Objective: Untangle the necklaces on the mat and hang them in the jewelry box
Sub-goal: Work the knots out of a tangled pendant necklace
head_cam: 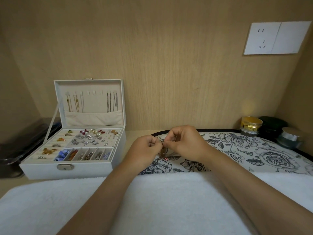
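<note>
gold necklace tangle over floral mat, left hand fingers pinching it, right hand likewise

The curled fingers hide most of the necklace tangle, whose chains blur together.

two hands, one jewelry box, one mat

Your left hand and right hand pinch a tangled necklace just above the floral mat; the open box stands to the left, chains hanging in its lid.
</note>
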### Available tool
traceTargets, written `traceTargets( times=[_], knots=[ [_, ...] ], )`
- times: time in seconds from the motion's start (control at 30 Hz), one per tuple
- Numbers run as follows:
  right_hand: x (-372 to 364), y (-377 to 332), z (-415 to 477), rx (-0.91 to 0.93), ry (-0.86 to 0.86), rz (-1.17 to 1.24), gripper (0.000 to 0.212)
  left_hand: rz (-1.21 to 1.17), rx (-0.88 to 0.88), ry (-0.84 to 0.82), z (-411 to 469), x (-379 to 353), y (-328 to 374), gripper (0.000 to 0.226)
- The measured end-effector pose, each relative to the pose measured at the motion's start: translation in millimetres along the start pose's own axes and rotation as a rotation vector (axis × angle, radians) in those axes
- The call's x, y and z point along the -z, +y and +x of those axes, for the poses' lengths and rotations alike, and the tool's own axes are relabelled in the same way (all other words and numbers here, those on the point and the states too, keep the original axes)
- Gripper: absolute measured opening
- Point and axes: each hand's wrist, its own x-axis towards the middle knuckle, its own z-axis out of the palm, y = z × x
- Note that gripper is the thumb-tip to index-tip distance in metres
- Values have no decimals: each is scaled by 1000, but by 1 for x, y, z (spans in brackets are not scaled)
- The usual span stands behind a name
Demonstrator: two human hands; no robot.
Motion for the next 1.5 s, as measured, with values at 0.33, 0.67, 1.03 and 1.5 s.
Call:
traceTargets(
  times=[0.33,0.67,1.03,1.5],
  knots=[
    [0,-1,1,-153,-152,251,17,47,-62,63,0,3,-2,15],
    [4,-5,-3,-29,-260,-153,29,-483,185,-22,3,6,5,14],
    [12,4,2,-44,-249,3,24,-266,233,72,3,4,3,25],
    [14,6,2,-193,-249,211,14,-6,102,-204,-1,10,2,33]
  ],
)
